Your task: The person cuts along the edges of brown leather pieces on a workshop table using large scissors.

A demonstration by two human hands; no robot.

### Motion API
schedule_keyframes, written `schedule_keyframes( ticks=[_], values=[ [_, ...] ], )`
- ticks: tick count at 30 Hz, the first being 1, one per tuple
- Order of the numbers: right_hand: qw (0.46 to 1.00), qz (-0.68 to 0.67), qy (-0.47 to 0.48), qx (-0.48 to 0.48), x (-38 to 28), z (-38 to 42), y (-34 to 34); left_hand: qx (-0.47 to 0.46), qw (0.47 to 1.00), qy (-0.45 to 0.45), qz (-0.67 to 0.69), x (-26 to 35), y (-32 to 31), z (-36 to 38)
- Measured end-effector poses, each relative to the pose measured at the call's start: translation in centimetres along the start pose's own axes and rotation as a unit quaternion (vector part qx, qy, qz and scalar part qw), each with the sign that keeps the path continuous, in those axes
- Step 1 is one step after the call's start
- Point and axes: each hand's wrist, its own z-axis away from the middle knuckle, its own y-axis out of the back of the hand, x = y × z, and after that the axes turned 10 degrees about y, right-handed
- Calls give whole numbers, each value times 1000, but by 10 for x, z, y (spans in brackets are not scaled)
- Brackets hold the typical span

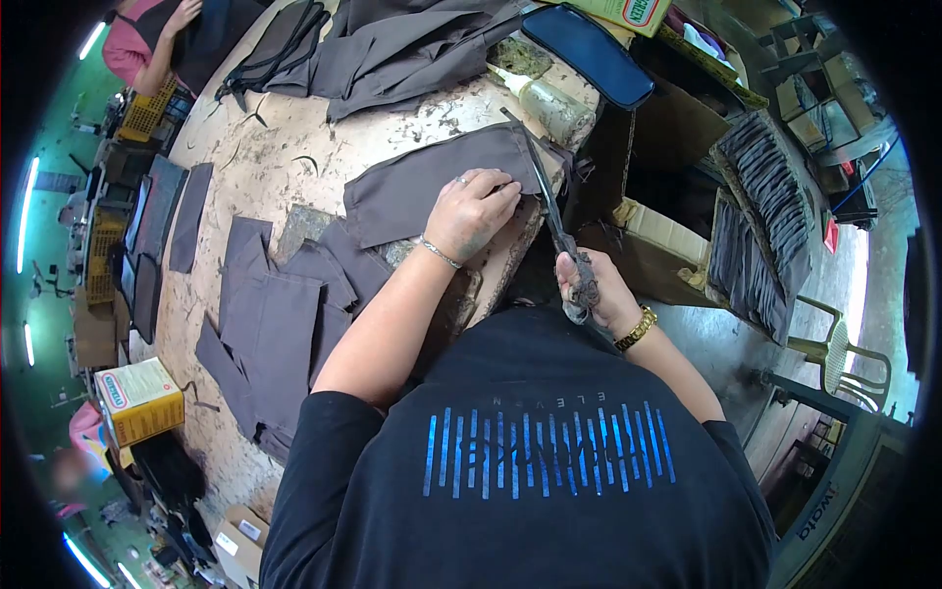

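Observation:
My right hand point(601, 293) is closed round the cloth-wrapped handles of long scissors point(548, 191). Their blades point away from me and lie along the right end of a dark grey fabric piece point(422, 187). My left hand point(474, 214) rests on that piece close to the blades, its fingers bent and pressed together on the cloth; the fingertips are partly hidden. More cut fabric pieces point(280, 319) lie overlapped to the left of my forearm, partly over a flat worn block point(302, 228).
A worn table point(265, 147) bears a fabric heap point(412, 59), a squeeze bottle point(549, 103) and a phone point(589, 54). On the right stand a cardboard box point(677, 236), stacked dark pieces point(765, 167) and a chair point(839, 358). Another person's arm point(162, 49) shows top left.

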Motion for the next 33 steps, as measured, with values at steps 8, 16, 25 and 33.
schedule_keyframes(
  ticks=[8,16,25,33],
  values=[
    [995,95,-10,16,-13,7,-5,2,1000,5,4,-2,-3,1],
    [999,2,-8,32,-7,-7,-3,-1,1000,1,26,8,4,5],
    [999,2,9,44,-6,-10,-9,-1,998,33,45,13,5,8],
    [998,38,10,58,-8,-7,-13,14,998,34,56,11,4,10]
  ],
)
